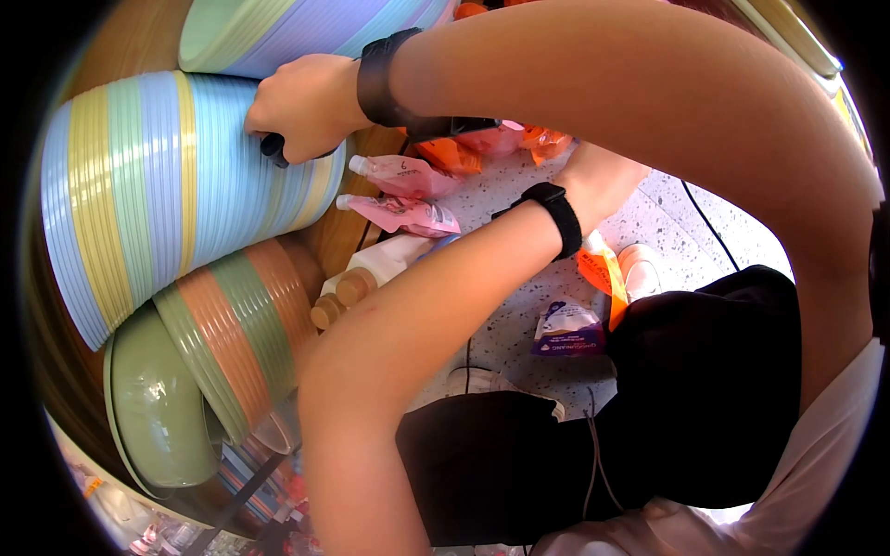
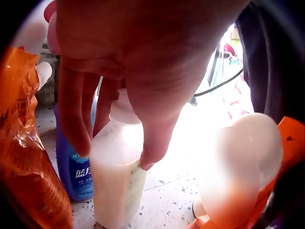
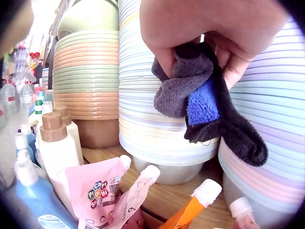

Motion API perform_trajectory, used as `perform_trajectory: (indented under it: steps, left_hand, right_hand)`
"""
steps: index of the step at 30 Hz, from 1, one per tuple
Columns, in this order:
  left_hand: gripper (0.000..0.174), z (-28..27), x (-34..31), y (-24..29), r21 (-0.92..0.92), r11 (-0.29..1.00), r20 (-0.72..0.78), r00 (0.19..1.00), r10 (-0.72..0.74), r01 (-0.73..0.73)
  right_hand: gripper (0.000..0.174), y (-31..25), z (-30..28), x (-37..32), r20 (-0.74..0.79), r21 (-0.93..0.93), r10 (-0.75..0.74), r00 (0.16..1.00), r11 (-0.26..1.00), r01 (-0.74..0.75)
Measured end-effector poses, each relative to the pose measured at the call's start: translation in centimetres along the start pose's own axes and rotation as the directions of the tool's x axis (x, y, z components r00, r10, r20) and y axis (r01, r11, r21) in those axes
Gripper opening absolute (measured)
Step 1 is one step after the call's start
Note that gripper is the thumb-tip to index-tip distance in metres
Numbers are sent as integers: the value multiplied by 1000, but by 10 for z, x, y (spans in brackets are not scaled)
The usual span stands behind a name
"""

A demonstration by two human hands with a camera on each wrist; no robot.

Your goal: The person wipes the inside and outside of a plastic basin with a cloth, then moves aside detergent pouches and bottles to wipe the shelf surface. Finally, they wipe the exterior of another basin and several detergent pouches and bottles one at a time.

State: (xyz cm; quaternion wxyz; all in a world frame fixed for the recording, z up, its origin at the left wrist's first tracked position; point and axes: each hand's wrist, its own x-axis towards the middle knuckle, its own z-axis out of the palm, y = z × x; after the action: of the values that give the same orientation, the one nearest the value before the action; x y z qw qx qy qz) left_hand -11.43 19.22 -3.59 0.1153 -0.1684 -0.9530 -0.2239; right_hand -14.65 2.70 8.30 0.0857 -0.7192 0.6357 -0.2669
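Observation:
In the head view my forearms cross. My right hand [image 1: 306,107] is at the upper left, against the stacked striped basins [image 1: 139,176]. The right wrist view shows this hand [image 3: 209,28] pinching a crumpled grey and black cloth [image 3: 183,88] with a blue patch. My left hand [image 1: 607,181] is low over the speckled floor, its fingers hidden by my right arm. In the left wrist view the left hand [image 2: 138,62] has fingers and thumb round the upper part of a pale bottle [image 2: 116,171], which stands upright beside a blue bottle [image 2: 74,162].
Pink pouches [image 1: 408,213], brown-capped bottles [image 1: 352,287] and orange pouches [image 1: 445,153] line the shelf edge. Green and orange bowls [image 1: 241,334] are at the lower left. A purple and white pouch [image 1: 567,329] and an orange one [image 1: 603,273] are near my feet. A dark cable [image 1: 709,222] crosses the floor.

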Motion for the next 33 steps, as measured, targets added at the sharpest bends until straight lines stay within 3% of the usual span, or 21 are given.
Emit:
perform_trajectory:
  steps: [2, 5, 9, 11, 12, 14, 18, 20, 21, 24, 26, 27, 29, 30, 32, 33]
  left_hand:
    - [22, 4, 5, 2, -7, 994, 90, 990, -104, 105]
    - [21, 11, 6, 1, 111, 991, 51, 995, -83, 77]
    - [21, 16, 7, 3, 95, 992, 79, 993, -92, 84]
    - [21, 14, 7, 8, 307, 951, 33, 999, -43, 31]
    - [21, 14, 7, 8, 307, 951, 32, 999, -43, 31]
    - [20, 22, 6, 7, 215, 973, -60, 995, -75, 86]
    - [18, 25, 9, 9, 99, 988, -58, 992, -111, 117]
    - [17, 6, 13, 12, 229, 972, 177, 979, -101, 59]
    - [17, 5, 10, 10, 231, 971, 177, 979, -102, 60]
    - [18, 2, 0, 1, 179, 984, 115, 993, -1, -20]
    - [17, -16, -7, -7, -36, 999, -27, 999, 20, -21]
    - [17, -25, -12, -9, -36, 999, -26, 999, 21, -21]
    - [14, -47, -27, -13, 0, 990, 10, 990, -139, 139]
    - [14, -57, -36, -16, 0, 990, 10, 990, -140, 140]
    - [30, -73, -54, -22, 3, 967, 239, 939, -246, 253]
    - [30, -79, -61, -22, 4, 967, 238, 939, -249, 256]
  right_hand:
    - [34, 2, 1, 1, -17, 0, -43, 999, 999, 43]
    - [34, 3, 2, 2, -6, -6, -35, 999, 999, 35]
    - [34, 4, 2, 1, -21, 3, -52, 998, 999, 52]
    - [34, 4, 1, 0, -13, -12, -52, 999, 999, 51]
    - [34, 3, 1, 0, -13, -12, -52, 999, 999, 52]
    - [33, 4, 1, 0, -14, -9, -51, 999, 999, 51]
    - [32, 4, 1, -2, -34, 4, -68, 997, 998, 68]
    - [32, 4, -1, -2, -13, -6, -58, 998, 998, 58]
    - [32, 2, -1, -2, -14, -5, -60, 998, 998, 60]
    - [30, 0, 0, -4, -27, 28, -17, 999, 999, 17]
    - [31, 0, 0, -5, -31, 24, -16, 999, 1000, 17]
    - [31, 0, 0, -6, -31, 25, -16, 999, 1000, 17]
    - [33, -2, -1, -7, -4, 23, -6, 1000, 1000, 7]
    - [33, -2, 0, -7, -4, 24, -7, 1000, 1000, 7]
    - [32, -2, 4, -6, -47, 14, -27, 999, 1000, 27]
    - [32, -2, 4, -6, -46, 14, -30, 998, 999, 30]
